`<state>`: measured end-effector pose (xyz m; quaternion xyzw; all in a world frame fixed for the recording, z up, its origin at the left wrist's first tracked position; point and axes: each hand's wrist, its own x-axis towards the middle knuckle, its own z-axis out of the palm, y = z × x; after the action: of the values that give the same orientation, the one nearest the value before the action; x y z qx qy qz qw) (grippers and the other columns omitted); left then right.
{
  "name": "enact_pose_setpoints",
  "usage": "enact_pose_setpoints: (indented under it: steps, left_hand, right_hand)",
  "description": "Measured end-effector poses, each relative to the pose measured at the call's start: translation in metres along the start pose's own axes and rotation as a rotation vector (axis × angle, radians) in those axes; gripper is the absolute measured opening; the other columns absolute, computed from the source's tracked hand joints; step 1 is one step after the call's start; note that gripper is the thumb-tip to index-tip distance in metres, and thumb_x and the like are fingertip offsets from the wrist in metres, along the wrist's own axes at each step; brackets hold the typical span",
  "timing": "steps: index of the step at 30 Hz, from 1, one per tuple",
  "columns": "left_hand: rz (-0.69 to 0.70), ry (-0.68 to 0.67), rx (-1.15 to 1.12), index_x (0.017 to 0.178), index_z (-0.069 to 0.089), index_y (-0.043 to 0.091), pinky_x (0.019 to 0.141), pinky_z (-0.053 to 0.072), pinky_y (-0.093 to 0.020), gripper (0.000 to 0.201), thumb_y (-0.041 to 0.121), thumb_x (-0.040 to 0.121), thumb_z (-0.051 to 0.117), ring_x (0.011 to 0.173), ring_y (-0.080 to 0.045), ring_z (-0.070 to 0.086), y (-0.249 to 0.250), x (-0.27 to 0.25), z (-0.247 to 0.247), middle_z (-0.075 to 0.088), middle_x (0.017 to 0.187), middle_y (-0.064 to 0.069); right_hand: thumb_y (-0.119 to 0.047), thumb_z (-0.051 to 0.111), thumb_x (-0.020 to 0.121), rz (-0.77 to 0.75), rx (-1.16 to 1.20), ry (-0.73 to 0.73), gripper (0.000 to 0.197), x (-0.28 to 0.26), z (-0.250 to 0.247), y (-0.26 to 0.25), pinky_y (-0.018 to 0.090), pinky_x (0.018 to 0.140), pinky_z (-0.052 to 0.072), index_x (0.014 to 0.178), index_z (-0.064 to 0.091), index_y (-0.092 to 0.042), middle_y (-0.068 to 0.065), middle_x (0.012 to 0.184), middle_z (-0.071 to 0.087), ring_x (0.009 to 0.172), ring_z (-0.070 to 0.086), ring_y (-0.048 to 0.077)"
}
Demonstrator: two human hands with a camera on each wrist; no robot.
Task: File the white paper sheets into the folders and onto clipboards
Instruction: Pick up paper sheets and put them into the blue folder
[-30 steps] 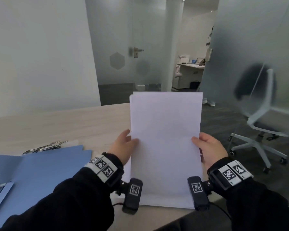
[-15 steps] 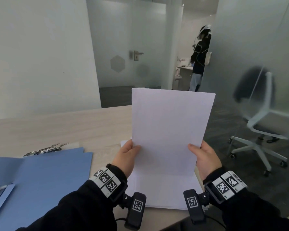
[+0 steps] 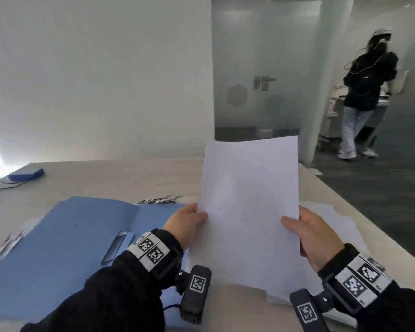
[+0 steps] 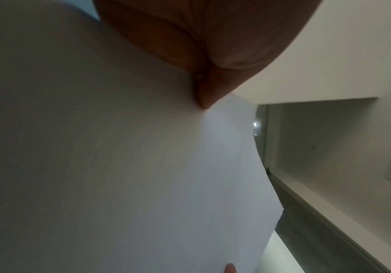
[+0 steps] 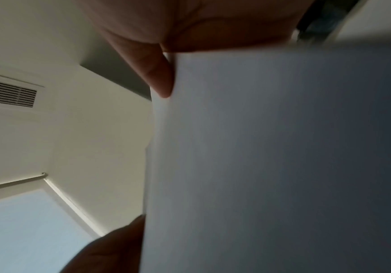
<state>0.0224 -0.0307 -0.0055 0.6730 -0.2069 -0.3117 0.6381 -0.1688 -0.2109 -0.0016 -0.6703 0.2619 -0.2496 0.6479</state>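
Note:
I hold a white paper sheet upright above the wooden table. My left hand pinches its left edge, thumb on the front. My right hand pinches its right edge the same way. In the wrist views the white paper sheet fills most of the picture. An open blue folder lies flat to the left, under my left forearm. More white sheets lie on the table beneath and to the right of the held one. Metal clips lie behind the folder.
A blue object with a cable sits at the far left of the table. Metal pieces lie by the folder's left edge. A person stands in the back right beyond a glass door. The table's right edge drops to dark floor.
The view has swung left, so the blue folder now lies closer to my hands. Both hands have carried the sheet leftward, away from the stack on the table. The person behind has walked further right.

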Motion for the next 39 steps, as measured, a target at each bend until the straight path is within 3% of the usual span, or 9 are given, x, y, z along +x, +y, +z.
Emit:
enact_pose_setpoints:
  steps: [3,7,12,16,18,22,30,34,39]
  left_hand:
    - [-0.109,0.080,0.030,0.105,0.066,0.012,0.091,0.052,-0.046,0.020,0.009,0.097,0.048,0.091,-0.030,0.064,-0.005,-0.021,-0.062,0.069,0.103,-0.015]
    - [-0.120,0.330,0.133,0.119,0.061,0.015,0.069,0.044,-0.031,0.025,0.019,0.095,0.053,0.093,-0.022,0.060,-0.010,-0.044,-0.148,0.067,0.112,-0.011]
    - [-0.122,0.594,0.394,0.122,0.061,0.014,0.066,0.039,-0.026,0.029,0.016,0.093,0.055,0.086,-0.023,0.054,-0.022,-0.065,-0.251,0.062,0.122,-0.013]
    - [-0.216,0.719,0.520,0.135,0.052,0.009,0.095,0.038,-0.031,0.048,0.020,0.089,0.060,0.120,-0.030,0.053,-0.030,-0.080,-0.301,0.055,0.134,-0.013]
    - [-0.259,0.743,0.541,0.134,0.052,0.006,0.101,0.038,-0.037,0.049,0.020,0.088,0.062,0.123,-0.033,0.052,-0.037,-0.081,-0.319,0.055,0.136,-0.016]
    - [-0.270,0.750,0.551,0.129,0.057,0.004,0.097,0.041,-0.039,0.046,0.021,0.086,0.063,0.116,-0.035,0.056,-0.040,-0.081,-0.330,0.061,0.128,-0.018]
    - [-0.268,0.664,0.570,0.140,0.046,0.007,0.097,0.035,-0.034,0.056,0.027,0.090,0.061,0.127,-0.032,0.048,-0.026,-0.078,-0.319,0.051,0.139,-0.014]
    - [-0.308,0.685,0.594,0.137,0.049,0.004,0.101,0.039,-0.037,0.054,0.027,0.089,0.062,0.122,-0.032,0.051,-0.031,-0.079,-0.318,0.054,0.135,-0.017]
    - [-0.298,0.704,0.602,0.136,0.050,0.008,0.102,0.041,-0.039,0.055,0.031,0.087,0.062,0.121,-0.033,0.052,-0.028,-0.083,-0.315,0.055,0.134,-0.015]
  right_hand:
    - [-0.005,0.051,0.095,0.105,0.042,-0.091,0.022,0.015,0.056,0.012,0.051,0.083,0.055,0.108,0.068,-0.011,0.012,0.101,0.076,0.095,0.070,0.036]
    - [-0.001,0.055,0.091,0.208,0.001,-0.139,0.019,0.031,0.115,0.035,0.051,0.082,0.055,0.105,0.068,-0.001,0.022,0.099,0.074,0.090,0.070,0.040]
    - [0.004,0.053,0.090,0.230,-0.077,-0.191,0.017,0.037,0.159,0.045,0.046,0.079,0.053,0.098,0.067,0.003,0.028,0.100,0.071,0.089,0.068,0.042]
    - [0.001,0.057,0.086,0.213,-0.140,-0.208,0.015,0.040,0.180,0.052,0.060,0.093,0.049,0.091,0.070,-0.003,0.024,0.098,0.074,0.095,0.068,0.045]
    - [0.000,0.058,0.085,0.220,-0.152,-0.202,0.014,0.042,0.187,0.056,0.062,0.093,0.048,0.091,0.070,-0.004,0.024,0.097,0.074,0.094,0.068,0.045]
    - [0.003,0.054,0.089,0.246,-0.138,-0.209,0.017,0.036,0.194,0.054,0.060,0.092,0.049,0.098,0.067,-0.001,0.024,0.100,0.073,0.095,0.068,0.045]
    - [0.001,0.057,0.085,0.271,-0.129,-0.150,0.014,0.032,0.194,0.053,0.057,0.088,0.050,0.094,0.064,0.009,0.033,0.097,0.069,0.093,0.066,0.051]
    - [-0.001,0.058,0.083,0.271,-0.108,-0.173,0.008,0.028,0.190,0.050,0.045,0.073,0.048,0.082,0.063,0.004,0.024,0.078,0.066,0.075,0.063,0.038]
    - [0.001,0.057,0.084,0.275,-0.096,-0.199,0.006,0.025,0.190,0.050,0.043,0.072,0.048,0.083,0.062,0.004,0.024,0.079,0.064,0.075,0.062,0.037]
